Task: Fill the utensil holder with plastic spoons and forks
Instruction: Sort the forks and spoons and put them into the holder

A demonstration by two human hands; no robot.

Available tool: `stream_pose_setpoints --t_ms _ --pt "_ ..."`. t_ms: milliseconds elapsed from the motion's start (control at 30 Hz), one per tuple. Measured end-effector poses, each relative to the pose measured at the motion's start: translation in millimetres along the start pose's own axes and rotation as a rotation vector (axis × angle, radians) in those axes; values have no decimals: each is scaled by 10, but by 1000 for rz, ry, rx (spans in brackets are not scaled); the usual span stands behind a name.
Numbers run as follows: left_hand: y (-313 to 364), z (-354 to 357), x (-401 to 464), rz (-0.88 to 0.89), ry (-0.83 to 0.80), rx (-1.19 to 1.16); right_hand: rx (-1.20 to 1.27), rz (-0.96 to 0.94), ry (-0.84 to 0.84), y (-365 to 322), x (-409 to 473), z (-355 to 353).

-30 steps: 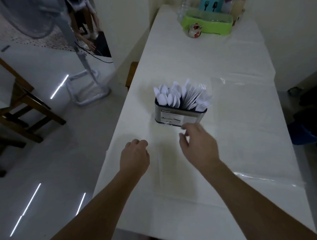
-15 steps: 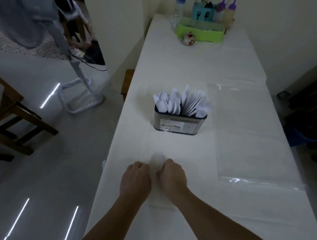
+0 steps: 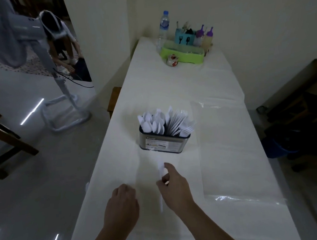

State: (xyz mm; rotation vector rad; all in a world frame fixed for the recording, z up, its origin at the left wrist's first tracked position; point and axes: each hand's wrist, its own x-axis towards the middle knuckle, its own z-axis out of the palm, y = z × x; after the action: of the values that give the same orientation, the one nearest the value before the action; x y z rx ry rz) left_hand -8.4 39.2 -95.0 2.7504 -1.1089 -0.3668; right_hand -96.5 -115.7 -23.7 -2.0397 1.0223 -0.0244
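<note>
The right hand pinches a white plastic utensil between thumb and forefinger, its upper end poking out toward the utensil holder and its thin handle trailing below the palm; whether it is a spoon or a fork I cannot tell, since the fingers cover much of it and the light is dim. The left hand hangs beside it, curled loosely, apparently holding nothing; its underside is hidden. The holder stands upright on the white-covered table, just beyond the hands, spoons packed on its left side and forks on its right. It looks crowded already; pushing one more piece in could snag on the standing ones, tip some out, or slide the holder. A light pinch on slick plastic could slip.
</note>
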Motion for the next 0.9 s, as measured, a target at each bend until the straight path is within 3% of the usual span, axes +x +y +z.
stream_pose_setpoints --t_ms 267,467,667,900 --pt "302 -234 145 -34 0 -4 56 -161 259 -153 85 -633" --pt "841 -596 417 136 226 -225 125 -299 509 -480 259 -1164" --pt "1133 -840 683 256 392 -256 198 -346 549 -666 407 -1470" --pt "1170 -857 913 242 329 -171 161 -336 504 -588 616 -1400"
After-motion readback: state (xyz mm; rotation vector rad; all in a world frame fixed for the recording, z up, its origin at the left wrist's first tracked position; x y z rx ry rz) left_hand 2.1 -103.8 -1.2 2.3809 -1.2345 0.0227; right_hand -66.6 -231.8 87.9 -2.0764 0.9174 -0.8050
